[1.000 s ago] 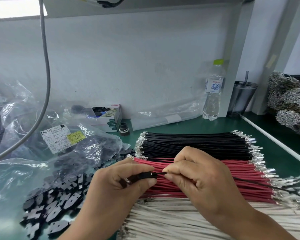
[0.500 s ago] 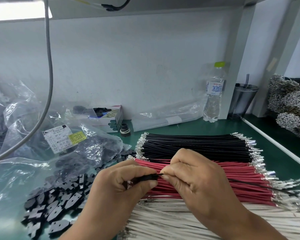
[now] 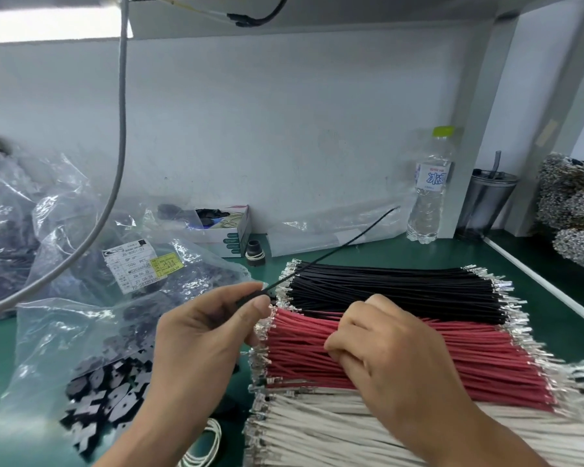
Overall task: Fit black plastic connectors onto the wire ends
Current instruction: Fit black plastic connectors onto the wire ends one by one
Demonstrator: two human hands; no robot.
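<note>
My left hand [image 3: 203, 335] pinches a black connector [image 3: 250, 299] with one black wire [image 3: 334, 249] fitted in it; the wire sticks up and to the right. My right hand [image 3: 381, 358] lies on the red wire bundle [image 3: 435, 352], fingers curled down among the red wires. A black wire bundle [image 3: 402, 291] lies behind the red one, and a white bundle [image 3: 334, 429] in front. All have silver terminals at both ends. Loose black connectors [image 3: 105, 399] are heaped at lower left.
Clear plastic bags [image 3: 81, 264] with labelled parts fill the left of the green bench [image 3: 479, 254]. A small open box [image 3: 230, 230], a water bottle [image 3: 430, 187] and a steel tumbler [image 3: 486, 203] stand at the back wall. Terminal coils [image 3: 573, 210] pile at far right.
My hands have parted. The left one swung the connector and its black wire up and left; the right let go of that wire and dropped onto the red bundle.
</note>
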